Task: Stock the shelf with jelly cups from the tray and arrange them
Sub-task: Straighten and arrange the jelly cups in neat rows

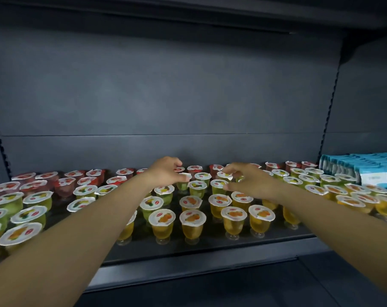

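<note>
Footed jelly cups [192, 222] stand upright in loose rows across the dark shelf [210, 251]: orange ones nearest, green ones in the middle, red ones [65, 187] farthest, against the grey back panel [166, 96]. Each white foil lid carries a fruit picture and a small red oval logo, too small and blurred to read. The left hand [166, 171] reaches in over the middle rows, its fingers curled down onto the lid edge of a green cup [183, 181], pinching it. The right hand [245, 180] is just to the right of it, with finger and thumb curled round the lid of another green cup [224, 175]. At the far right of the shelf sit blue-and-white cartons [365, 171]; their print cannot be read.
</note>
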Motion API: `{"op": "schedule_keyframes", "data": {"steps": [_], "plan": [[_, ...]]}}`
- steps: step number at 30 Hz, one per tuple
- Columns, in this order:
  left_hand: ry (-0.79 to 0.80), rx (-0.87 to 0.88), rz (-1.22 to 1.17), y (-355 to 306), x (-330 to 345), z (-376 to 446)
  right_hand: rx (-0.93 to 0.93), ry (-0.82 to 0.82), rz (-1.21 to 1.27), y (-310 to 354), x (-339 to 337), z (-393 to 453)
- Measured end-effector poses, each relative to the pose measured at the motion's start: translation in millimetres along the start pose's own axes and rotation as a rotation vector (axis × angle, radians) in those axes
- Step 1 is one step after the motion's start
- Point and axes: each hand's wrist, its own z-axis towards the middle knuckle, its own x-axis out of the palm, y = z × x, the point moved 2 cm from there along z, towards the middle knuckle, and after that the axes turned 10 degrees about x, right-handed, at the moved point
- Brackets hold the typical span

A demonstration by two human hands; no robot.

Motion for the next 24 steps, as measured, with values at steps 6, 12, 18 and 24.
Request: {"op": "schedule_keyframes", "data": {"steps": [6,12,18,24], "plan": [[0.088,-0.05,0.021,34.9,10.6,48.9,0.017,0.064,0.043,-11.4,17.7,62.0],[0.246,0.008,0.093,64.5,24.6,100.1,0.046,0.165,0.026,-6.7,41.2,125.5],[0.337,0.099,0.116,78.5,32.1,122.7,0.047,0.306,0.009,-7.5,56.5,160.8],[0.314,0.093,0.086,82.1,34.1,124.1,0.045,0.293,0.014,-9.0,60.1,165.6]]}}
